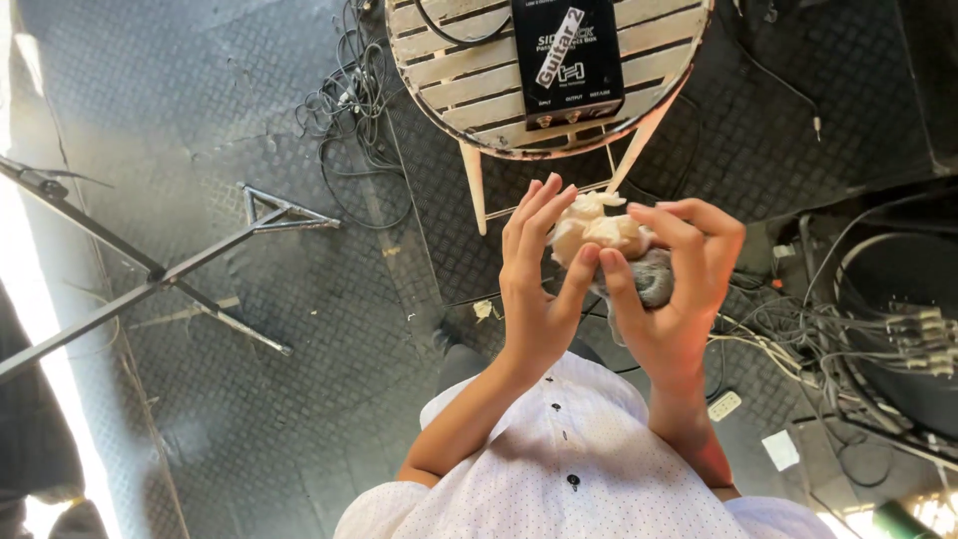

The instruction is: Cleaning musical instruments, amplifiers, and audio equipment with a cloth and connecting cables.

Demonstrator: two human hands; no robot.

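Held between both hands: cream wad (597, 230) of crumpled, cloth-like material, pinched from either side above grey rubber floor (299, 309)
Left hand (534, 289): fingers upright and together, thumb pressed to wad's lower edge, palm turned toward right hand
Right hand (671, 299): fingers curled over wad's top right, thumb alongside left thumb; grey fuzzy piece (654, 279) tucked between palm and wad, partly hidden
Wad raised in front of chest, just below near edge of stool (469, 85); exact nature of material not discernible
Stool: round, pale slatted top with cream legs, at top centre; black box (567, 60) with small sockets along its near edge lying on slats, thin cable looping onto far left of top
Tangle of black cables (349, 110) on floor left of stool
Folded black stand (150, 279) lying across floor toward left edge
Bundled grey cables with plugs (878, 339) near right edge
White dotted shirt (589, 469) with dark buttons at bottom centre
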